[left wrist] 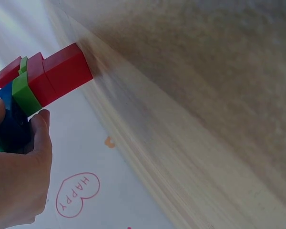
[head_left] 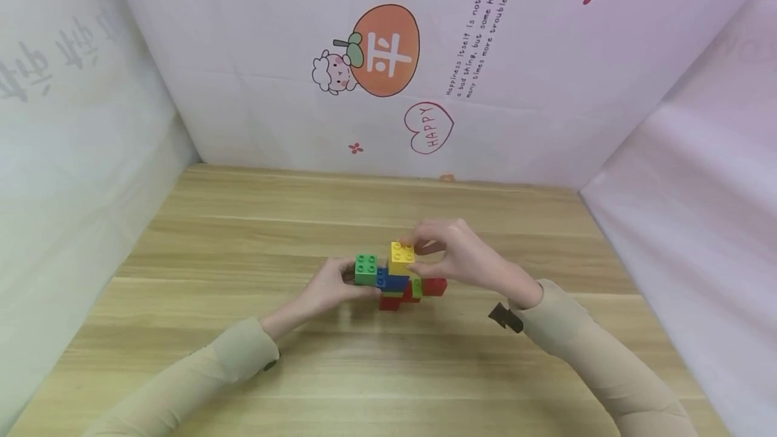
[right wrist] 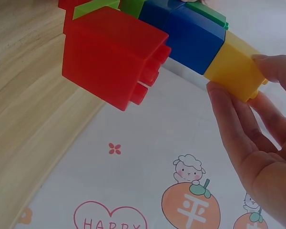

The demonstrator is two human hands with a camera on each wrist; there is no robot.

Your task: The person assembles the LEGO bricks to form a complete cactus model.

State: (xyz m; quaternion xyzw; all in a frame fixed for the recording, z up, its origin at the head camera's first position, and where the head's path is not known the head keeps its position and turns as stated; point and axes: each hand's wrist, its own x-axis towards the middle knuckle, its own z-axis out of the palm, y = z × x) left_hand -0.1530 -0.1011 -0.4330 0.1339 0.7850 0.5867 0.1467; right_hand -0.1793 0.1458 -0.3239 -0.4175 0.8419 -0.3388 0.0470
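Observation:
A toy building-brick assembly stands at mid-table, with my hands on either side. My left hand (head_left: 328, 286) grips its left end, thumb and fingers around the green brick (head_left: 366, 270) and the blue bricks (left wrist: 12, 117). With thumb and fingertips, my right hand (head_left: 464, 258) pinches a yellow brick (head_left: 400, 261). In the right wrist view that yellow brick lies against a blue brick (right wrist: 193, 38) with no gap showing. Lower in the assembly are light green bricks (left wrist: 25, 95) and red bricks (left wrist: 66, 69). One red brick (right wrist: 109, 57) juts out on the right, its studs bare.
The wooden table (head_left: 388, 369) is bounded by white printed cloth (head_left: 273, 86) at the back and plain-looking cloth walls at both sides. A dark strap end (head_left: 506, 317) hangs by the right sleeve.

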